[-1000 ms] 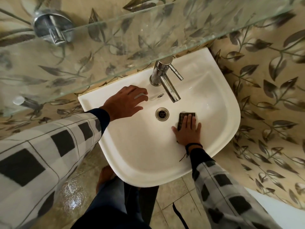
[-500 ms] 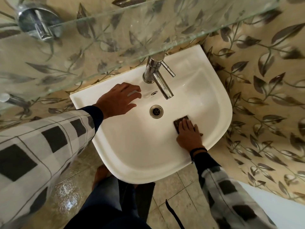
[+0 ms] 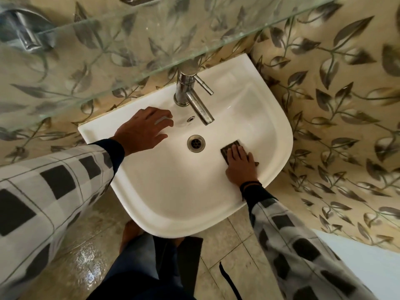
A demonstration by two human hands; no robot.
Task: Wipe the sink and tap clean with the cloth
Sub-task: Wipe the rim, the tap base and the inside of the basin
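Your right hand (image 3: 241, 167) has slid the dark, square-folded cloth (image 3: 229, 147) a little out from the round metal drain (image 3: 195, 143) toward the right inner wall of the white ceramic sink (image 3: 173, 191). Its fingers lie flat and straight on top of the cloth, pressing it to the basin, not curled round it. Your left hand (image 3: 142, 131) has kept its place on the back rim, just left of the chrome lever tap (image 3: 194, 98), fingers spread and relaxed, holding nothing.

That shift suggests you are working the bowl outward from the drain. The right slope is under the cloth now. The front and left of the bowl, the rim and the tap itself look as though they are yet to come, so the task seems at an early to middle stage.

Glazed ceramic should let the cloth glide easily, so keep your palm weight on it. A clear glass shelf (image 3: 129, 50) juts out above the tap, and leaf-patterned beige wall tiles (image 3: 335, 105) close in on the right. Beige floor tiles (image 3: 227, 245) lie below, glossy at the left.
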